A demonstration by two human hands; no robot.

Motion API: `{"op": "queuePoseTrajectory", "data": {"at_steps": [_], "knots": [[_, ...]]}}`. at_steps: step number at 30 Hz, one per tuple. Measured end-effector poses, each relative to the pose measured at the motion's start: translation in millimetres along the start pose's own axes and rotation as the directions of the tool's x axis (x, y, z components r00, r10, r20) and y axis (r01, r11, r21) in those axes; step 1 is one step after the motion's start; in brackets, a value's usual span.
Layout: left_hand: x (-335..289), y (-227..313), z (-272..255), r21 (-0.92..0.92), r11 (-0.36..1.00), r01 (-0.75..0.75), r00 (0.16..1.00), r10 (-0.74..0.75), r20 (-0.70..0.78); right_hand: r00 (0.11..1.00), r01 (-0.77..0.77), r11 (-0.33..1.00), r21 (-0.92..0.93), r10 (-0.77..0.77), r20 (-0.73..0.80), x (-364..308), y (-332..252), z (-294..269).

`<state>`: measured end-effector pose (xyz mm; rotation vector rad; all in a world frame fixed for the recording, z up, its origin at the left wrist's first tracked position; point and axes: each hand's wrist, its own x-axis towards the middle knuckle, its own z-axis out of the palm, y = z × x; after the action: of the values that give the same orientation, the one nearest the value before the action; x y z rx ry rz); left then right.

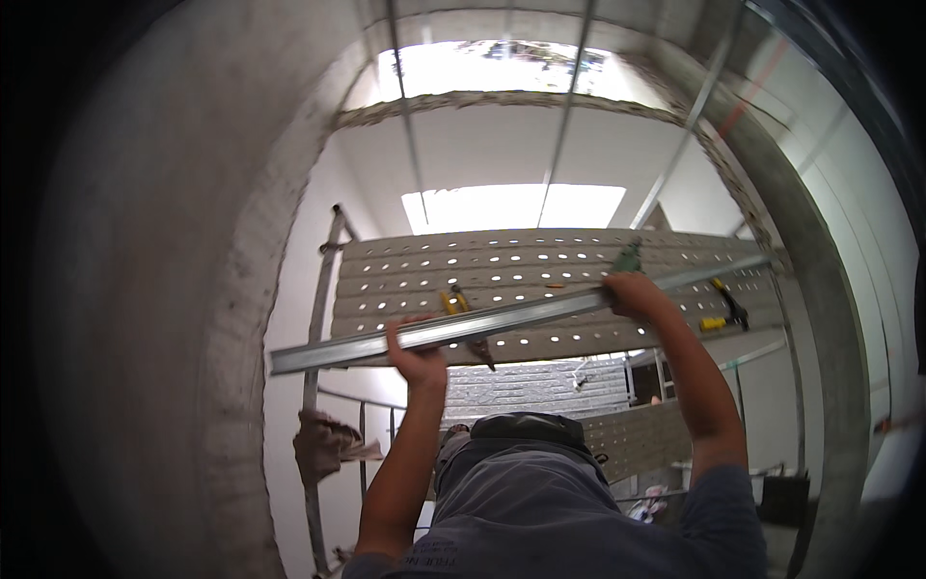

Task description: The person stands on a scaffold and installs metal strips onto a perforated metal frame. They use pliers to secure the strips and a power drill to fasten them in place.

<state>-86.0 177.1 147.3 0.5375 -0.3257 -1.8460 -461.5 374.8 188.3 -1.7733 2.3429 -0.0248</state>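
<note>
A long silvery metal stud (511,317) lies across in front of me, above a perforated scaffold platform, tilted so its right end is farther away. My left hand (418,361) is closed around its left part from below. Farther along, my right hand (633,293) grips it, with the fingers partly hidden. Yellow-handled snips (455,301) lie on the platform, partly covered by the stud near my left hand. Just beyond my right hand is a green tool (629,257), its kind unclear. A hammer (738,311) with a yellow and black handle lies farther right.
The scaffold platform (405,253) has a tubular post (316,328) at its left, with a crumpled brown cloth (323,449) hanging lower down. A small orange stick (555,286) lies on the platform. Thin vertical metal rods (569,92) rise beyond it. A rough concrete wall stands left.
</note>
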Motion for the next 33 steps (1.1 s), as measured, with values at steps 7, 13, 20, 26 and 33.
{"op": "queuePoseTrajectory", "data": {"at_steps": [7, 13, 20, 26, 33], "knots": [[16.8, -111.1, 7.0, -0.113, 0.989, 0.091, 0.885, -0.132, -0.447, 0.978, -0.105, 0.994, 0.028, 0.108, -0.178, -23.3, 62.8, 54.3], [81.6, -155.6, -0.7, 0.074, 0.955, 0.286, 0.826, -0.207, -0.524, 0.908, -0.113, 0.947, 0.301, 0.221, -0.356, -89.1, 29.1, 114.3], [210.8, -156.0, -63.1, 0.134, 0.932, 0.338, 0.863, -0.25, -0.438, 0.856, -0.514, 0.668, 0.537, 0.436, 0.277, -207.0, -15.1, 238.0], [208.1, -164.5, -38.8, 0.325, 0.807, 0.493, 0.849, -0.363, -0.385, 0.619, -0.785, 0.38, 0.489, 0.516, 0.592, -309.8, -38.7, 299.8], [171.6, -128.5, -36.5, 0.528, 0.584, 0.616, 0.777, -0.561, -0.287, 0.577, -0.817, 0.348, 0.461, 0.509, 0.639, -314.3, -45.2, 333.3]]}}
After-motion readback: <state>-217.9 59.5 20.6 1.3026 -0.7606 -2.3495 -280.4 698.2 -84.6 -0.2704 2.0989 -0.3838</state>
